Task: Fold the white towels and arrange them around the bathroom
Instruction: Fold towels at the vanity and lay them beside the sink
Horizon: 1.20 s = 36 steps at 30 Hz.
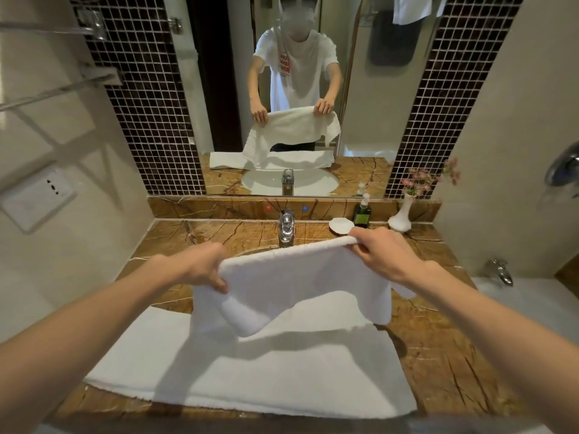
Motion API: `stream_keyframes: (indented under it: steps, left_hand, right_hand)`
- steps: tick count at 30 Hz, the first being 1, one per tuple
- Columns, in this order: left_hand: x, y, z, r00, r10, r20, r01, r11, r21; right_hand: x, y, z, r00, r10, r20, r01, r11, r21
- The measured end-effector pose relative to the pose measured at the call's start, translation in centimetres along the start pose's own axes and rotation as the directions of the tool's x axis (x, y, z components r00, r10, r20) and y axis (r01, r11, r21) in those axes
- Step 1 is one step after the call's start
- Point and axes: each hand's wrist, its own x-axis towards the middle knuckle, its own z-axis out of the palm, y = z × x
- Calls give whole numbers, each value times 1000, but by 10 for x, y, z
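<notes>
I hold a small white towel (pixel 291 277) up over the sink, stretched between both hands. My left hand (pixel 200 264) pinches its left top corner. At the right top corner my right hand (pixel 380 255) grips the edge. The towel hangs down in loose folds, its lower edge uneven. Beneath it a larger white towel (pixel 266 368) lies spread flat across the brown marble counter (pixel 438 349) and covers most of the sink basin.
A chrome faucet (pixel 286 225) stands behind the held towel. To its right are a white soap dish (pixel 341 226), a dark pump bottle (pixel 362 211) and a white vase with pink flowers (pixel 402 214). A mirror (pixel 360 120) faces me. Metal racks (pixel 56 86) jut from the left wall.
</notes>
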Motion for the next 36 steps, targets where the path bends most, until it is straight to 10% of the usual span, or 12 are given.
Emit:
stream_keyframes:
  steps: [7,16,36]
  left_hand:
    - [-5,-20,24,998,-5,61,7,999,-38]
    - [-23,-14,42,937,-155,-315,52,948,-313]
    - [-45,-62,29,989,32,-143,-11,990,141]
  right_hand:
    - [1,7,-1,993,-101,63,108,988,-113]
    - [-7,31,9,994,-52,95,71,978,-199]
    - [-14,13,19,978,-101,185,133,977,-168]
